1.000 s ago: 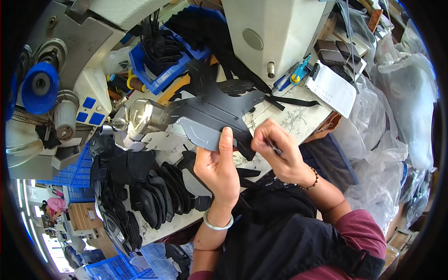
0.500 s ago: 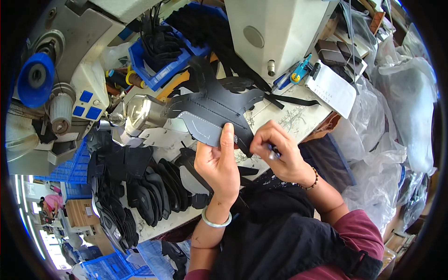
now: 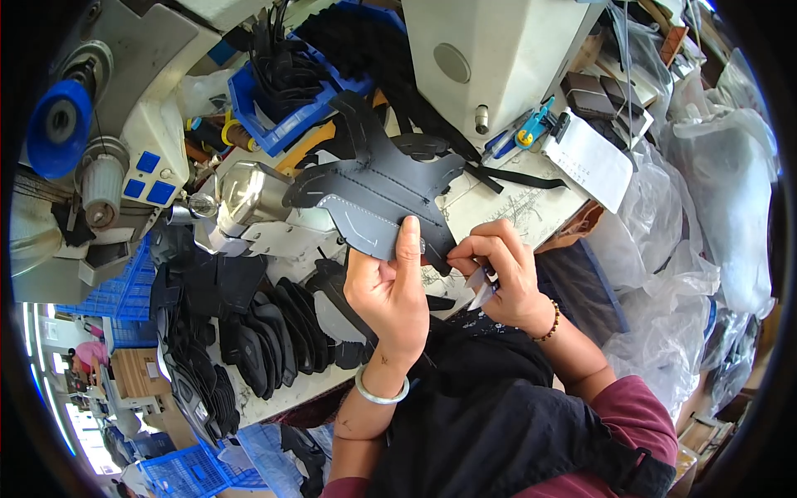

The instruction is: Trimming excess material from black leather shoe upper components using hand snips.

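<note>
A black stitched shoe upper (image 3: 383, 184) with several lobes and a grey section edged in white stitching is held up over the table. My left hand (image 3: 384, 299) grips its near edge, thumb on top and fingers underneath. My right hand (image 3: 513, 286) is closed, its thumb and forefinger pinching at the upper's lower right corner. Inside that same hand sit thread snips (image 3: 481, 292), their pale metal blades pointing down and left, clear of the upper. Whether a thread lies in the pinch is too small to tell.
Left of my hands stands a sewing machine's shiny metal part (image 3: 253, 199). Stacks of black cut pieces (image 3: 266, 336) lie on the near left of the table. A blue bin (image 3: 274, 124) stands behind. Blue-handled scissors (image 3: 534, 129) and a paper pad (image 3: 588, 158) lie right.
The upper has shifted slightly left. My right hand, blurred before, has turned a little so the snips' blades show clearly, with its fingertips at the upper's corner.
</note>
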A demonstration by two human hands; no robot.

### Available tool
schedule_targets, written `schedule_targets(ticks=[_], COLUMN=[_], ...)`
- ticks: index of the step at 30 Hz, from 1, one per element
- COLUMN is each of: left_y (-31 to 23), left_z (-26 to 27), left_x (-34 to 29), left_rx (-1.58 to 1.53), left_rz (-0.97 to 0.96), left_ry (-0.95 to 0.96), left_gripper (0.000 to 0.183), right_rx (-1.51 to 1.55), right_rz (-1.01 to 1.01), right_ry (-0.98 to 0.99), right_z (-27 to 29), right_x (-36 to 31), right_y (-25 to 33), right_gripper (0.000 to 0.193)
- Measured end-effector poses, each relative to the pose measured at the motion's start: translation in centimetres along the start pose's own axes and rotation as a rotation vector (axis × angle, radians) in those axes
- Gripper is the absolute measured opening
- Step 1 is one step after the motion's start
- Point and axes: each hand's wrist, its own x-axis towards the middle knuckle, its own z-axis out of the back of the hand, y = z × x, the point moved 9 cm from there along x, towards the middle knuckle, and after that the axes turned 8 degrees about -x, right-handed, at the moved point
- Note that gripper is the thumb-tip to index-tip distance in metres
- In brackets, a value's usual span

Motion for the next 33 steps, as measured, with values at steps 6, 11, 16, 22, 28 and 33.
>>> schedule_targets(ticks=[6, 11, 16, 22, 28, 33], left_y=[1.1, 0.3, -0.2, -0.1, 4.1, 4.7], left_z=[0.7, 0.1, 0.0, -0.1, 0.1, -0.9], left_x=[0.5, 0.3, 0.0, 0.2, 0.4, -0.4], left_rx=[-0.043, -0.016, 0.037, 0.158, -0.463, -0.618], left_rz=[0.055, 0.048, -0.018, -0.100, 0.438, 0.528], left_ry=[-0.032, -0.031, -0.041, 0.039, -0.031, -0.056], left_gripper=[0.015, 0.015, 0.014, 0.009, 0.011, 0.009], right_rx=[0.435, 0.081, -0.022, 0.383, 0.313, 0.344], right_rz=[0.085, -0.122, -0.027, 0.123, -0.232, -0.485], right_ry=[0.231, -0.073, 0.020, 0.218, 0.059, 0.176], right_z=[-1.0, 0.6, -1.1, -2.2, -0.2, -2.3], right_x=[-2.1, -1.1, -1.0, -2.9, -3.1, -2.2], right_y=[1.6, -0.1, 0.1, 3.7, -1.2, -1.4], right_gripper=[0.013, 0.022, 0.034, 0.028, 0.008, 0.019])
